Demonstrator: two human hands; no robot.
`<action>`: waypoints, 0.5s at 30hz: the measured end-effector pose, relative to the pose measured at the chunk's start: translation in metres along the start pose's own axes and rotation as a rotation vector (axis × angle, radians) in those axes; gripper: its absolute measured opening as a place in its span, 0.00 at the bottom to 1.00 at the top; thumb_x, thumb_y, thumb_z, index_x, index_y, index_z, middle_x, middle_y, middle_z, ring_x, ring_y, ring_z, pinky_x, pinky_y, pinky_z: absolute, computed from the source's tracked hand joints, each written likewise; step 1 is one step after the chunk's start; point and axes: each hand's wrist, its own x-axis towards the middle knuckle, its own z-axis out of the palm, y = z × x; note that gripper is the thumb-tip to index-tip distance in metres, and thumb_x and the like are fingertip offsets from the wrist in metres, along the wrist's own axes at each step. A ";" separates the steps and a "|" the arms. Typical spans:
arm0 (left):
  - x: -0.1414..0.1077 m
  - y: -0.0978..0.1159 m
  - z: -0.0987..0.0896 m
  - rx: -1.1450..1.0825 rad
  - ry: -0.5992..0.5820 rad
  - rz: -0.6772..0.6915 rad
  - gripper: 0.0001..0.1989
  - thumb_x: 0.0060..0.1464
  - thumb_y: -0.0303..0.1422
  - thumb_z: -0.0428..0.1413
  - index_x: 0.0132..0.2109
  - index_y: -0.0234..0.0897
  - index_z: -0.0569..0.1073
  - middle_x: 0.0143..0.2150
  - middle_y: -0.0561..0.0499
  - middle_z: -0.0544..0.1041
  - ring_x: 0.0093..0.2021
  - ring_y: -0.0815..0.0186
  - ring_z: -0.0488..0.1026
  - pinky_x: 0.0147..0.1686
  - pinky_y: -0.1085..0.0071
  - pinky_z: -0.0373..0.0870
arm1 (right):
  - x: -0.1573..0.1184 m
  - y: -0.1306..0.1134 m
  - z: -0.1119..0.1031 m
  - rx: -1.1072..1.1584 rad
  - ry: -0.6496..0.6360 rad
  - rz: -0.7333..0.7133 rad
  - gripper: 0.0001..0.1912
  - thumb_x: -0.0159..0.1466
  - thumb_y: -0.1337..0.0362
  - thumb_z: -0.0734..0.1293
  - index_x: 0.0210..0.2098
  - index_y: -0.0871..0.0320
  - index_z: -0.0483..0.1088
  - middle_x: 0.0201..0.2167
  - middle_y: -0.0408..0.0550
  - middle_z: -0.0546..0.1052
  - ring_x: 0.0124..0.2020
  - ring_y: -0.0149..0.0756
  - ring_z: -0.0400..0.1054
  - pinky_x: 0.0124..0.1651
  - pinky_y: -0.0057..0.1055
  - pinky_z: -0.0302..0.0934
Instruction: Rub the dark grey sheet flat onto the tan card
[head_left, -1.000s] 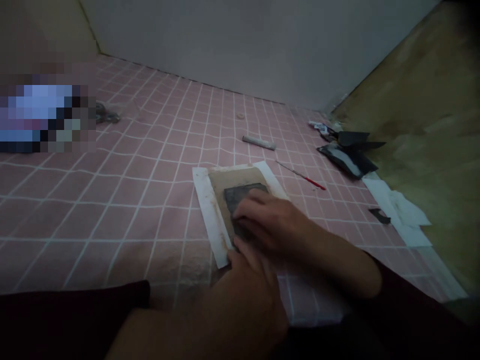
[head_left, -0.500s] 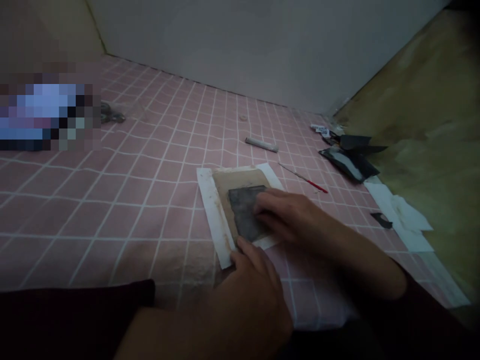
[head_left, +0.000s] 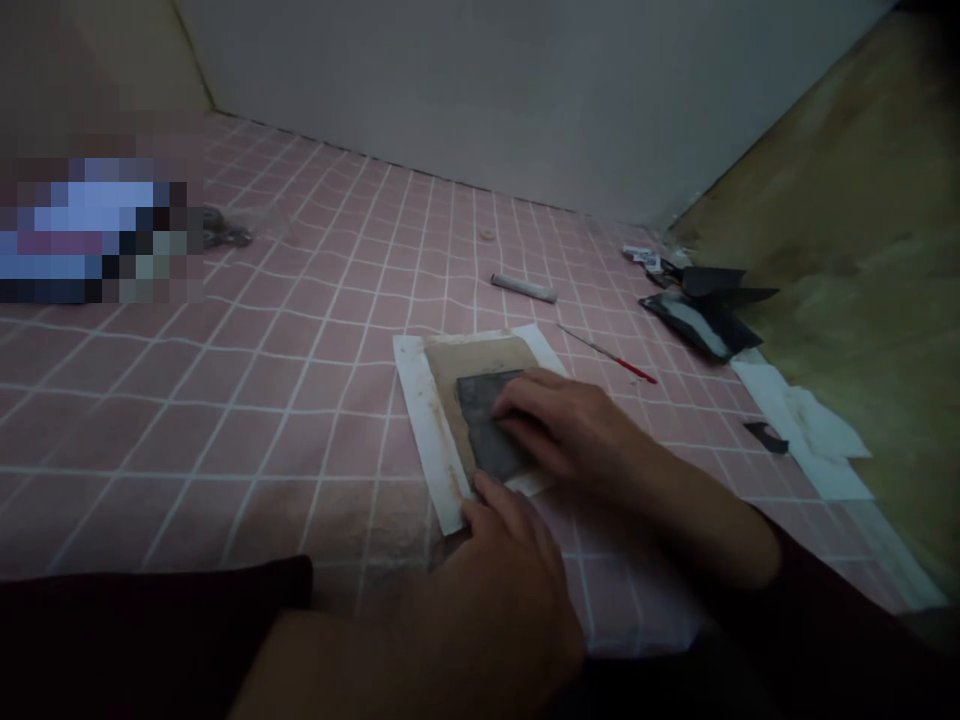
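Note:
A dark grey square sheet [head_left: 480,425], dusty on top, lies on a tan sheet [head_left: 450,365] over a white sheet of paper [head_left: 420,420]. My left hand [head_left: 517,570] rests at their lower edge; its fingers are stretched out, with tips pressing on the sheets' near corner. From the right, my right hand [head_left: 559,425] reaches over the grey sheet with fingers bent and pressed together against its surface. Whatever sits between those fingertips is hidden.
A pink checked cloth [head_left: 300,400] covers the table. Beyond the sheets lie a grey bar [head_left: 523,288] and a thin red-handled tool [head_left: 626,367]. Black pieces [head_left: 701,325], a small dark scrap [head_left: 765,436] and white paper [head_left: 821,430] lie along the right. Wall [head_left: 525,100] behind.
My right hand has slid a little to the left across the grey sheet. My left hand and the sheets stay in place.

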 end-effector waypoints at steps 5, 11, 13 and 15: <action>-0.002 0.001 -0.001 0.015 -0.018 -0.015 0.21 0.53 0.34 0.50 0.45 0.21 0.78 0.42 0.26 0.78 0.41 0.39 0.77 0.30 0.50 0.73 | 0.002 0.000 0.002 0.049 0.010 -0.066 0.05 0.65 0.72 0.59 0.34 0.58 0.64 0.33 0.46 0.70 0.34 0.33 0.64 0.36 0.29 0.57; -0.001 -0.002 -0.002 0.025 -0.015 0.007 0.20 0.53 0.35 0.51 0.44 0.23 0.78 0.41 0.28 0.79 0.40 0.41 0.77 0.29 0.52 0.73 | -0.001 -0.001 0.002 0.010 0.009 -0.028 0.06 0.65 0.72 0.60 0.35 0.58 0.67 0.34 0.48 0.70 0.34 0.34 0.64 0.37 0.29 0.58; 0.000 -0.003 -0.001 0.016 -0.023 -0.001 0.20 0.54 0.35 0.50 0.43 0.23 0.78 0.41 0.29 0.79 0.39 0.42 0.78 0.30 0.52 0.73 | 0.000 -0.003 0.005 0.076 -0.016 -0.117 0.06 0.65 0.71 0.60 0.37 0.59 0.68 0.37 0.49 0.69 0.35 0.34 0.64 0.36 0.29 0.59; 0.000 -0.003 -0.001 0.014 -0.017 -0.006 0.20 0.55 0.34 0.49 0.44 0.22 0.78 0.41 0.28 0.79 0.40 0.42 0.77 0.30 0.52 0.72 | -0.001 -0.001 0.004 0.073 -0.031 -0.119 0.07 0.66 0.71 0.59 0.36 0.59 0.68 0.37 0.49 0.69 0.35 0.34 0.64 0.36 0.29 0.59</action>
